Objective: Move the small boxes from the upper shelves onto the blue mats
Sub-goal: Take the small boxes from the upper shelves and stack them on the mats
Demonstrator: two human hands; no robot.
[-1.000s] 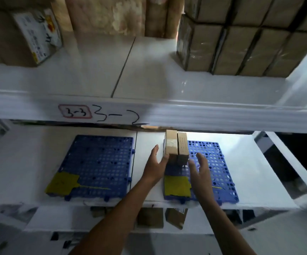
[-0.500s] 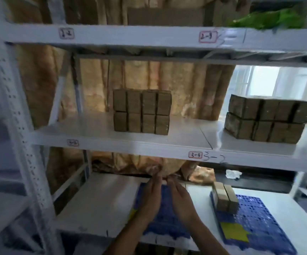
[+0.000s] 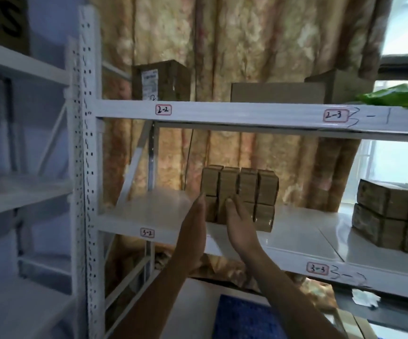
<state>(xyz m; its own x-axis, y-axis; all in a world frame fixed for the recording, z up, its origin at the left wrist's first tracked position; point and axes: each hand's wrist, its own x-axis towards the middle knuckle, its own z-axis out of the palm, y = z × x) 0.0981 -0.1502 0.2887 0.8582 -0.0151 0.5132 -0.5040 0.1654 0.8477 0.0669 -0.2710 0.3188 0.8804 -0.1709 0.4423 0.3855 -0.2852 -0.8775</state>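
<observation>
Head view: both arms reach up and forward to the shelf marked 3-2. The left hand stands edge-on, fingers straight, at the left side of the stack of boxes. The right hand lies flat against the stack's front, fingers straight; neither grips anything. A blue mat lies on the shelf below.

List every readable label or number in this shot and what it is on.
"2-2": red-bordered tag on upper shelf beam.
"2-3": tag on the same beam, handwritten "3-1" beside it.
"3-2": tag on middle shelf beam.
"3-3": tag, handwritten "3-2" beside it.
Box sticker: print too blurred.
</observation>
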